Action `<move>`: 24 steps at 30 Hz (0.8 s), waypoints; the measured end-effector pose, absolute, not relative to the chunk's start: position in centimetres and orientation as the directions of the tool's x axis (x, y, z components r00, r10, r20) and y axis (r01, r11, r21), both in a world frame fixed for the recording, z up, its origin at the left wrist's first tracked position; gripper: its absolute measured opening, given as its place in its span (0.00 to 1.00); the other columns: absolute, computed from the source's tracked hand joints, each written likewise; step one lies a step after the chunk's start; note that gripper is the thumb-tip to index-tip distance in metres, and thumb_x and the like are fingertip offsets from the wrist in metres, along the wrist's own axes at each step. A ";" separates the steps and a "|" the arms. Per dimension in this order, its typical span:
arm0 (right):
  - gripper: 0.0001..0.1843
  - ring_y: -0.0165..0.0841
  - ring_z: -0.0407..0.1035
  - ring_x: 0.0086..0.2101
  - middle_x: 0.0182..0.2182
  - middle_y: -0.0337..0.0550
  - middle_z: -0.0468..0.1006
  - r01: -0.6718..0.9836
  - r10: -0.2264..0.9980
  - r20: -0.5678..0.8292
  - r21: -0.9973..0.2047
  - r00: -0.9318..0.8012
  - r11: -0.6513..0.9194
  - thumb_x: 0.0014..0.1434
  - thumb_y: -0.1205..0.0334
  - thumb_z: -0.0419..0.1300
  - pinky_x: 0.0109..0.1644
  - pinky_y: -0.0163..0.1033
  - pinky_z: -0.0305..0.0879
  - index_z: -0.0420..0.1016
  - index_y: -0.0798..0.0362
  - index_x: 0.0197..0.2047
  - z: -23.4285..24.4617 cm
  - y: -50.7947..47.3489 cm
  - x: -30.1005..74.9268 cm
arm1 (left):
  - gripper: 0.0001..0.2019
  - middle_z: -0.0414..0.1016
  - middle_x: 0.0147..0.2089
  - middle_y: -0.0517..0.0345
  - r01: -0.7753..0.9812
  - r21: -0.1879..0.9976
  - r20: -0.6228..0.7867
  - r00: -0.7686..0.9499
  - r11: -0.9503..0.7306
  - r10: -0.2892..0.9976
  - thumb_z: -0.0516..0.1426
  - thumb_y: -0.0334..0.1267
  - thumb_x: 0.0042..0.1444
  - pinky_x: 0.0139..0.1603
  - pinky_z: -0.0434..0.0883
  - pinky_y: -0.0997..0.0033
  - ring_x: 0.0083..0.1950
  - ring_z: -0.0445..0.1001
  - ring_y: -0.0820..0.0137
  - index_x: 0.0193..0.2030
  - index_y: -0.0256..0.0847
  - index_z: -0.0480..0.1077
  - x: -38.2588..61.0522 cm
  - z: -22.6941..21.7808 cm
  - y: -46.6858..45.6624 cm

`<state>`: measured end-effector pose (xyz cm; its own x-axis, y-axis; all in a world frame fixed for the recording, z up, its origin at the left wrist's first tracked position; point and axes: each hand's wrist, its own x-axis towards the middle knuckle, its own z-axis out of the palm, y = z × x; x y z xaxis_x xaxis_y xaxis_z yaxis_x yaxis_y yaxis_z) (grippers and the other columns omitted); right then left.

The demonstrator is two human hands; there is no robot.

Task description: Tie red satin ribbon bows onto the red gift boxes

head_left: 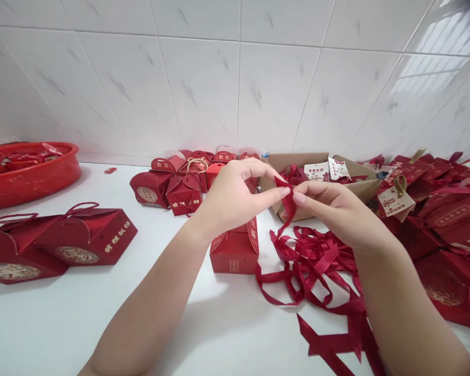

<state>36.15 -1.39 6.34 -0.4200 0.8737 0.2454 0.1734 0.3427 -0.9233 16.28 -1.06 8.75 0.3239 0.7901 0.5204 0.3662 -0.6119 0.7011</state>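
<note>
A dark red ribbon (pixel 286 206) is pinched between thumb and fingers of my left hand (pixel 241 196). Close against it on the right, my right hand (pixel 329 209) grips the same ribbon with thumb and forefinger. Its lower end hangs toward a tangled pile of red ribbons (pixel 317 261) on the white table. Below my left hand stands a red gift box (pixel 235 256), upright, its top partly hidden by that hand.
Small red boxes (pixel 184 196) cluster near the tiled wall. Two corded boxes (pixel 90 240) and a red basin (pixel 31 183) stand left. Behind my right hand lies an open cardboard box (pixel 360 190) with tags. Many red boxes (pixel 446 219) are heaped at right.
</note>
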 end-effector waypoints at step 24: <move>0.17 0.23 0.50 0.14 0.18 0.35 0.58 -0.133 0.849 0.513 -0.840 0.125 0.526 0.60 0.64 0.50 0.27 0.40 0.58 0.63 0.54 0.19 9.7 -6.2 37.2 | 0.20 0.74 0.54 0.63 0.163 0.711 0.355 0.757 -0.684 0.549 0.62 0.35 0.53 0.58 0.70 0.71 0.56 0.72 0.69 0.53 0.52 0.71 11.6 11.6 -4.3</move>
